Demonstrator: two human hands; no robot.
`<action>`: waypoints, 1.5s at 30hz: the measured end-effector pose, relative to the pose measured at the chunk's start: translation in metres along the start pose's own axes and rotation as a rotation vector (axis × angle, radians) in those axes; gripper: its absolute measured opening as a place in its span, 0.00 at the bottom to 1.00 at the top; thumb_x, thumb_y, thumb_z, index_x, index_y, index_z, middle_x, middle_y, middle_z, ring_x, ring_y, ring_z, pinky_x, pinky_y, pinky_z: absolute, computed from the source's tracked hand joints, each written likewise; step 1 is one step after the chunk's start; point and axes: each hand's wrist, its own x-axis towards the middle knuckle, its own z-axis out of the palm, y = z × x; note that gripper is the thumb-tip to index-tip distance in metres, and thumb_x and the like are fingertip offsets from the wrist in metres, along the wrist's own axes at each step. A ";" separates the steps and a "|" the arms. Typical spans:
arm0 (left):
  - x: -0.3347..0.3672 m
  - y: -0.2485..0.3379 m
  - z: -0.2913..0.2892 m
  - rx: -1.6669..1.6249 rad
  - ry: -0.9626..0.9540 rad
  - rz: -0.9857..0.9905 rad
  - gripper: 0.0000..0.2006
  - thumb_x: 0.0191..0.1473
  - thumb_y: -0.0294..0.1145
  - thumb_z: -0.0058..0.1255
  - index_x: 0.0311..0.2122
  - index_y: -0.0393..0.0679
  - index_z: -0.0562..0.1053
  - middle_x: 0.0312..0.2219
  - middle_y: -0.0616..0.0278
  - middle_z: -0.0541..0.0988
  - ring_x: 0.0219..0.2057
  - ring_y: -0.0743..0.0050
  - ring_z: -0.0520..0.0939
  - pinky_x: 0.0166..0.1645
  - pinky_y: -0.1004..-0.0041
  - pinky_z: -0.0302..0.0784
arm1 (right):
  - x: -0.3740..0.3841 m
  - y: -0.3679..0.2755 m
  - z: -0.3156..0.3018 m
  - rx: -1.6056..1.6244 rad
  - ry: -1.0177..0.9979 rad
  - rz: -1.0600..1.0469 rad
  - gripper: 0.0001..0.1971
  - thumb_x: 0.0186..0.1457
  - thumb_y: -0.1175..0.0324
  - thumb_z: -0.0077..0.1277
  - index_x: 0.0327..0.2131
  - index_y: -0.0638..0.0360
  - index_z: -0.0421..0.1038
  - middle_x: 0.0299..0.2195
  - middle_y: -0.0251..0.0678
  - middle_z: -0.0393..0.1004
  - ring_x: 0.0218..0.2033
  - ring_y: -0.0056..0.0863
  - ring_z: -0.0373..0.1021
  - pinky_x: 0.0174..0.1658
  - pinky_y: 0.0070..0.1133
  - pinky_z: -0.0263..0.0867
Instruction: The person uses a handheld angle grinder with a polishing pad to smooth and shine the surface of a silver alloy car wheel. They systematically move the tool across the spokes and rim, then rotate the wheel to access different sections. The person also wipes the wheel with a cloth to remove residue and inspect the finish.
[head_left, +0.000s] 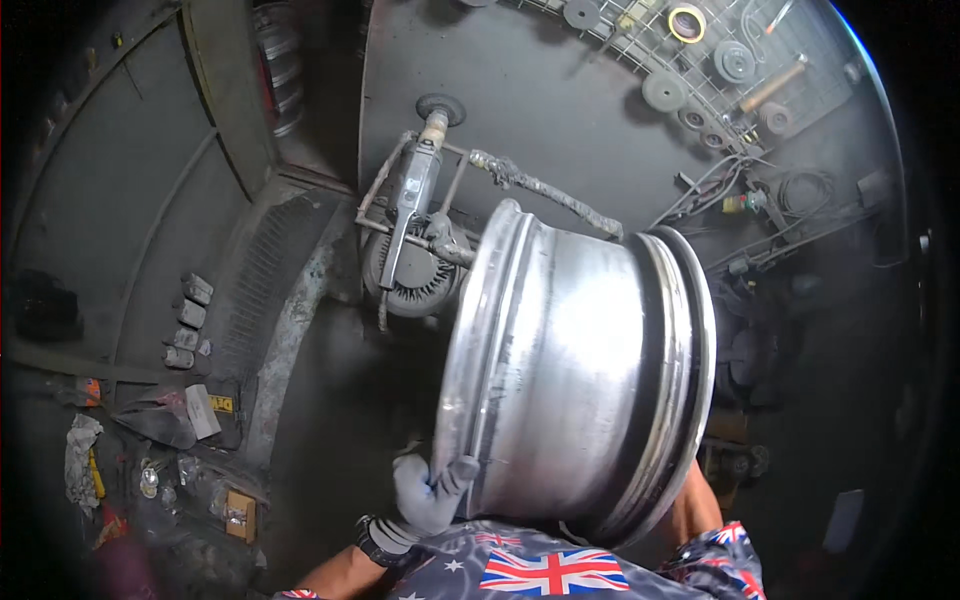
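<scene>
A bare silver metal wheel rim point(575, 350) is in front of my torso, its barrel facing up and its two flanges to the left and right. My left hand point(432, 494), in a grey glove, is closed at the lower part of the left flange, with the thumb against the metal. A dark watch point(378, 542) is on that wrist. My right forearm point(694, 508) reaches behind the right flange. The rim hides my right hand, so its fingers cannot be seen. Beyond the rim, a grey power tool with a round disc point(415, 195) rests on a pipe frame.
A round wire-brush-like wheel point(418, 270) sits beneath the power tool. Discs and a tape roll point(686, 23) hang on a wire rack at the back right. Dusty blocks point(190, 315), a small cardboard box point(240, 515) and clutter lie to the left. A cable-wrapped bar point(545, 192) is behind the rim.
</scene>
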 end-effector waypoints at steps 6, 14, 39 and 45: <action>-0.017 -0.021 -0.004 -0.381 0.059 -0.273 0.18 0.57 0.40 0.62 0.26 0.34 0.75 0.21 0.55 0.73 0.24 0.64 0.74 0.32 0.64 0.68 | 0.054 -0.028 0.027 -0.151 -0.163 -0.051 0.18 0.63 0.67 0.49 0.53 0.65 0.72 0.46 0.32 0.76 0.47 0.23 0.68 0.49 0.24 0.68; -0.051 -0.040 0.041 -0.925 0.477 -0.510 0.15 0.61 0.32 0.57 0.49 0.34 0.74 0.42 0.58 0.80 0.43 0.76 0.77 0.47 0.71 0.75 | 0.130 -0.081 0.051 -0.367 -0.471 -0.152 0.16 0.63 0.70 0.50 0.52 0.67 0.72 0.44 0.32 0.77 0.45 0.21 0.69 0.48 0.22 0.69; 0.012 0.143 0.284 -1.300 0.509 -0.159 0.18 0.65 0.19 0.44 0.59 0.30 0.64 0.52 0.47 0.75 0.50 0.72 0.79 0.52 0.76 0.75 | 0.224 -0.200 -0.161 -1.116 -0.735 -0.409 0.20 0.62 0.63 0.52 0.53 0.67 0.73 0.45 0.37 0.79 0.46 0.22 0.70 0.52 0.23 0.67; 0.041 0.183 0.262 -1.499 0.553 -0.197 0.21 0.66 0.28 0.48 0.60 0.28 0.65 0.53 0.47 0.76 0.54 0.63 0.78 0.61 0.70 0.73 | 0.253 -0.200 -0.135 -1.115 -0.860 -0.454 0.21 0.62 0.62 0.52 0.53 0.68 0.73 0.45 0.37 0.79 0.47 0.22 0.71 0.53 0.23 0.67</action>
